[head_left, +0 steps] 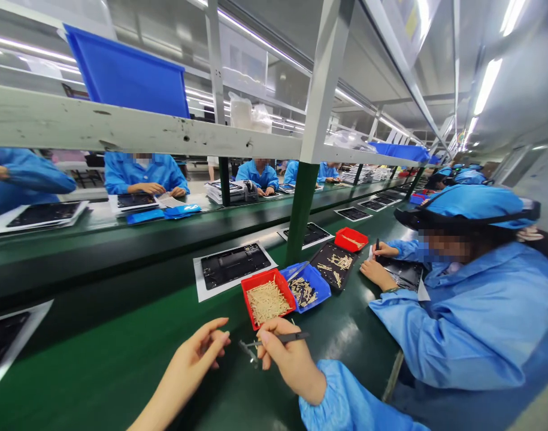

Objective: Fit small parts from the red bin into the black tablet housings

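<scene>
My right hand (285,353) is closed around dark tweezers (294,337), which point to the left. Near their tips is a small dark, shiny bit (249,352), too small to make out. Facing it, my left hand (202,350) hovers over the green bench with fingers loosely bent and thumb apart, holding nothing I can see. Just beyond my right hand sits a red tray (244,293) full of small cream-coloured strips. Touching it on the right is a blue tray (321,296) with dark and cream strips and a slim tool inside.
A flat black panel on white sheet (233,265) lies behind the trays; another panel (4,341) is at far left. A black tray (332,263) and a second red tray (351,239) stand further right. A post (303,209) rises ahead. A co-worker (471,317) sits close on my right.
</scene>
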`<state>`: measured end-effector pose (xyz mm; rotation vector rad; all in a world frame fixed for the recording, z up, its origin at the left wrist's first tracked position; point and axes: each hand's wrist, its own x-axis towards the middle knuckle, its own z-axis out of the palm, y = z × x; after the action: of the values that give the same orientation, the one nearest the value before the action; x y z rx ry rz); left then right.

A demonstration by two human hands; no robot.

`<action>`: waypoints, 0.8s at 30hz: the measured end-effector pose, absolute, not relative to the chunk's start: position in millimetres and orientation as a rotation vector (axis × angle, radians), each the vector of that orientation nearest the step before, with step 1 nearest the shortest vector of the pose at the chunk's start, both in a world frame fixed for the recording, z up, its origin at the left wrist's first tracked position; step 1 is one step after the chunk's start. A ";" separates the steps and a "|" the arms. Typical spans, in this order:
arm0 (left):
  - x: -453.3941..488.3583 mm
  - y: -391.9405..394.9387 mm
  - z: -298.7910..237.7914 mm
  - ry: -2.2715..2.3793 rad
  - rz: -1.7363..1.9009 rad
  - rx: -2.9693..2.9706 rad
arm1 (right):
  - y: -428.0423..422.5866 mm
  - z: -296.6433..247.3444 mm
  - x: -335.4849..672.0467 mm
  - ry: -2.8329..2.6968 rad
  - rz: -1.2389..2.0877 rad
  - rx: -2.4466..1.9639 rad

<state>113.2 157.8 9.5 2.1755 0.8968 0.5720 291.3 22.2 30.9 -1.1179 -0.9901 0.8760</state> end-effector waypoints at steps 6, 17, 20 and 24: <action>168.3 257.7 -3.8 1.010 0.470 2.655 | 30.7 23.4 299.7 -0.925 0.864 -1.113; 195.2 304.6 -3.7 1.179 0.071 3.050 | 44.8 12.2 309.2 -0.903 0.814 -1.126; 166.2 306.2 0.6 1.172 0.039 3.081 | 45.1 12.7 313.0 -0.914 0.789 -1.121; 136.1 303.5 -1.7 1.177 -0.012 3.088 | 46.6 12.7 315.4 -0.923 0.749 -1.126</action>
<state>136.1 303.5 -1.7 3.0876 1.1773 -0.0124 315.4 46.6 12.7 -1.1256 -0.9232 0.7494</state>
